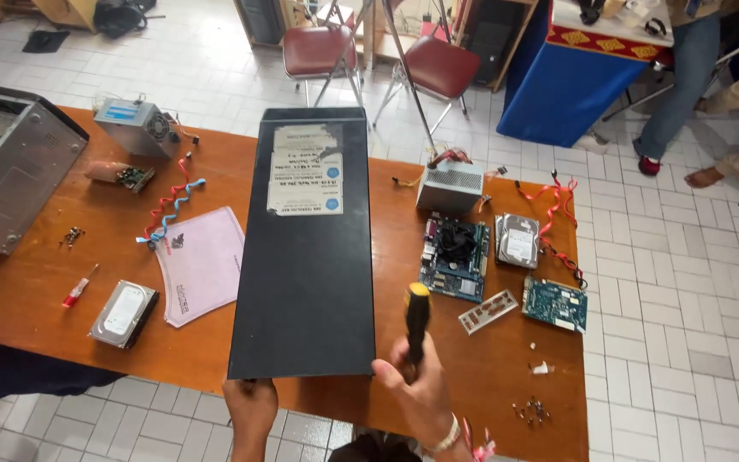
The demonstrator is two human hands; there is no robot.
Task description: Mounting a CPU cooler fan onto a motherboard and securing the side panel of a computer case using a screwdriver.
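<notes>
A black computer case (305, 265) lies flat on the wooden table (36, 299), its side panel up, with white stickers (305, 169) near the far end. My left hand (251, 409) grips the case's near bottom edge at the left corner. My right hand (416, 385) is closed around a screwdriver (417, 318) with a black and yellow handle, held upright just beside the case's near right corner.
Right of the case lie a motherboard (455, 257), a power supply (450, 186), a hard drive (517, 240), a green card (555, 303), red cables and loose screws (532, 411). On the left are a hard drive (123, 313), a pink sheet (201, 263), a small red screwdriver (79, 287) and an open grey case (6, 162). Chairs and people's legs stand beyond.
</notes>
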